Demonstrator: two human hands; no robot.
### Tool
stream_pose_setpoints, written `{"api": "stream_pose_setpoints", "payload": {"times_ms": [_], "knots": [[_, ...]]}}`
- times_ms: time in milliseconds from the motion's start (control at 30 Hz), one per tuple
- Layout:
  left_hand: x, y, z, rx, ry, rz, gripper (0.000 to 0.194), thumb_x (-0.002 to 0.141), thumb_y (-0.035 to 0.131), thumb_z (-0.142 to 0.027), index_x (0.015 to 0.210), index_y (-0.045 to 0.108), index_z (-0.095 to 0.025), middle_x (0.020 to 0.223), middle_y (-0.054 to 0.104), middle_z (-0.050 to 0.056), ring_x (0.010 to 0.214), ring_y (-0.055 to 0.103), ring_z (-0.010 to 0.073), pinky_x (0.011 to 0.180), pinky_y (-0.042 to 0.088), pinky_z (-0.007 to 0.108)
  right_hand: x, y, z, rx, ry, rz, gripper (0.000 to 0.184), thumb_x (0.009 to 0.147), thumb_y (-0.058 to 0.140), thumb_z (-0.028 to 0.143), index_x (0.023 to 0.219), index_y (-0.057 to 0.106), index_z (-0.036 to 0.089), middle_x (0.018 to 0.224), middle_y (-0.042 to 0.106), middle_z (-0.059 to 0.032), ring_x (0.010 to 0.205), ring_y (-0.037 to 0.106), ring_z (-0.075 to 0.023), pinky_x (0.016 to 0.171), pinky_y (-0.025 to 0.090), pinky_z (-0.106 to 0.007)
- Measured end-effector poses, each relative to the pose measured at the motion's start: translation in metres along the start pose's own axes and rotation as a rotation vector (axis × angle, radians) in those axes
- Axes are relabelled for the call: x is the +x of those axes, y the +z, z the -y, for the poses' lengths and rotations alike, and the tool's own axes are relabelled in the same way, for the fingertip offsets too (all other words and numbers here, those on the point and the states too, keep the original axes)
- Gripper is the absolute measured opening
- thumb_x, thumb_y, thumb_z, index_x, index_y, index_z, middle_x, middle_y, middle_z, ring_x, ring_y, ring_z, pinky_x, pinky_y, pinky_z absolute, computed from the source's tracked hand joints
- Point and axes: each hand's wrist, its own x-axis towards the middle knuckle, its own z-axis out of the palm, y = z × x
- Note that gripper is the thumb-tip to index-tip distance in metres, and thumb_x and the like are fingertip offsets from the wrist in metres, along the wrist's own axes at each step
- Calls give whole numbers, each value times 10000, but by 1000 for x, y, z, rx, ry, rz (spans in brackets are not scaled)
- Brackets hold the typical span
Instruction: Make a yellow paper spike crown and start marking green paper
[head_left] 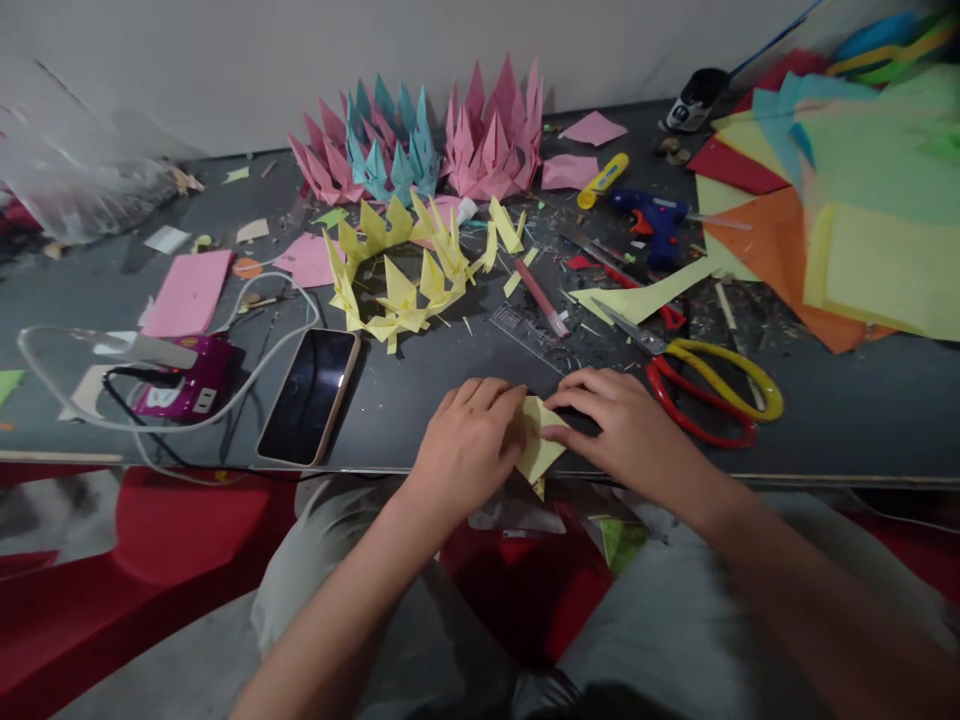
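A small folded piece of yellow paper (pixel 538 440) lies at the table's front edge between my hands, one corner poking past the edge. My left hand (pixel 472 430) is closed on its left side, the fingertips partly hidden. From the right, my right hand (pixel 619 425) pinches the same paper with thumb and fingers. Beyond them stands a yellow paper crown (pixel 401 290) with pointed tips. Scissors (pixel 675 370) with red and yellow handles lie beside my right hand. A pink marker-like stick (pixel 541 298) and a clear ruler (pixel 532 340) are just ahead.
Pink crowns (pixel 495 140) and a blue crown (pixel 394 145) stand at the back. A phone (pixel 309 395) and a purple power adapter (pixel 187 375) with cables are left. A blue glue gun (pixel 652 220), yellow cutter (pixel 602 182) and coloured sheets (pixel 877 270) lie right, among scraps.
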Motion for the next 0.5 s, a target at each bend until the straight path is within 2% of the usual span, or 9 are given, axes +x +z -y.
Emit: {"api": "stream_pose_setpoints", "payload": {"times_ms": [100, 167, 300, 367, 433, 500], "knots": [[-2, -7, 1, -27, -114, 60, 357, 770, 607, -298, 1096, 553, -164, 1005, 584, 69, 928, 524, 233, 797, 437, 383, -1, 1, -1, 25, -3, 39, 319, 743, 632, 454, 944, 605, 207, 981, 591, -69, 891, 542, -226, 758, 399, -371], [-3, -11, 1, -60, -161, 90, 287, 745, 635, -307, 994, 576, -176, 950, 589, 51, 898, 528, 235, 770, 433, 393, -2, 2, 0, 65, -13, 66, 262, 758, 631, 412, 932, 602, 218, 982, 583, -65, 898, 541, -224, 767, 406, -379], [-5, -12, 3, -164, -168, 95, 127, 735, 628, -209, 840, 565, -175, 910, 580, 31, 881, 524, 212, 766, 431, 367, -2, 5, 2, 140, 1, 88, 191, 795, 604, 334, 950, 589, 224, 991, 581, -59, 929, 542, -217, 790, 422, -381], [-5, -10, 4, -234, -175, 56, 144, 740, 606, -171, 873, 552, -173, 951, 575, 34, 912, 516, 204, 790, 433, 348, -1, 6, 3, 141, 16, 91, 254, 804, 592, 331, 1031, 576, 220, 1010, 580, -67, 940, 542, -218, 793, 431, -380], [-6, -8, 5, -288, -190, 27, 245, 740, 582, -137, 977, 535, -177, 1000, 575, 39, 947, 513, 203, 811, 430, 336, 0, 6, 3, 131, 33, 89, 301, 800, 595, 324, 1082, 571, 218, 1026, 578, -72, 944, 542, -221, 797, 435, -381], [-7, -7, 6, -330, -201, 42, 345, 733, 556, -100, 1064, 518, -188, 1006, 587, 37, 950, 521, 200, 798, 429, 320, 2, 5, 4, 149, 51, 85, 266, 787, 610, 301, 1040, 594, 221, 1025, 579, -68, 948, 544, -222, 805, 435, -381]]}}
